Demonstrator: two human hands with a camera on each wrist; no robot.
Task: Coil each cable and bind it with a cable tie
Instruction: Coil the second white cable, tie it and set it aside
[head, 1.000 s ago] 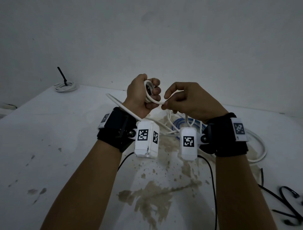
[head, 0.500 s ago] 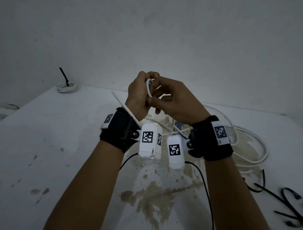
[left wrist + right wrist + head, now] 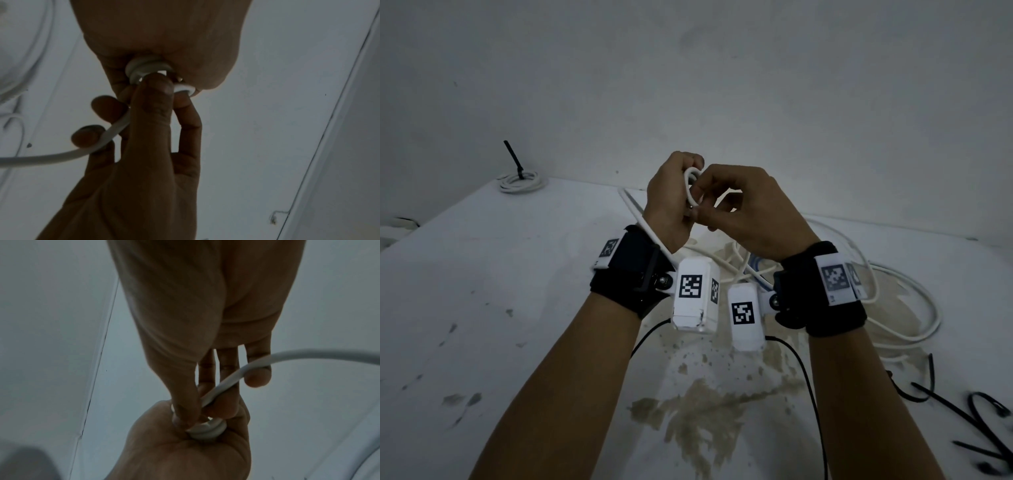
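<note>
- Left hand (image 3: 671, 202) curls its fingers round a small coil of thin white cable (image 3: 691, 186).
- Right hand (image 3: 750, 209) pinches that cable beside the coil, above the stained white desk (image 3: 517, 274).

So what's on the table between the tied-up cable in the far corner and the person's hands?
Nothing; in the head view the table is bare between the tied cable and the left hand.
</note>
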